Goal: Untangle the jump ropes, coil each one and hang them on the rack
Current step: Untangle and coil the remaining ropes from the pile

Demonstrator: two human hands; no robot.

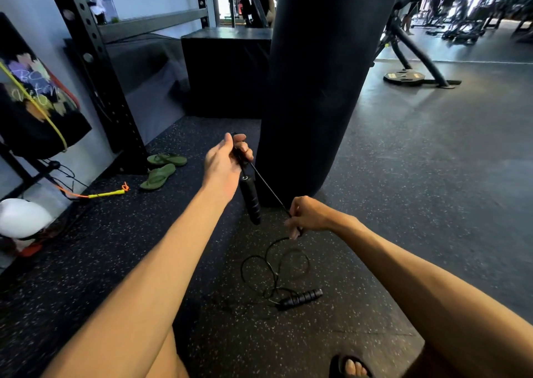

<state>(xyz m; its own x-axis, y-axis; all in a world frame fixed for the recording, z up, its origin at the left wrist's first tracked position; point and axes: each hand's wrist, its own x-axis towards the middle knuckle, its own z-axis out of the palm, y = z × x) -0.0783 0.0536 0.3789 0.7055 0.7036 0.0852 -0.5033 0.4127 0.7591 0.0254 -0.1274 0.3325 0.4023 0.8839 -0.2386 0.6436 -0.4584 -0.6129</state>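
My left hand (223,164) is raised in front of the punching bag and grips a black jump rope (271,193) near one end. One black foam handle (250,200) dangles below that hand. The cord runs taut down to my right hand (307,215), which pinches it. From there the cord drops into loose loops (274,268) on the speckled floor and ends at the second black handle (301,299). A yellow and orange jump rope (106,194) lies on the floor at the left. It trails toward the black rack upright (95,60).
A large black punching bag (317,89) hangs just behind my hands. Green flip-flops (163,168) lie by the rack's foot. A black box (227,69) stands behind. A white ball (23,217) sits at the far left. My sandalled foot (350,367) shows at the bottom.
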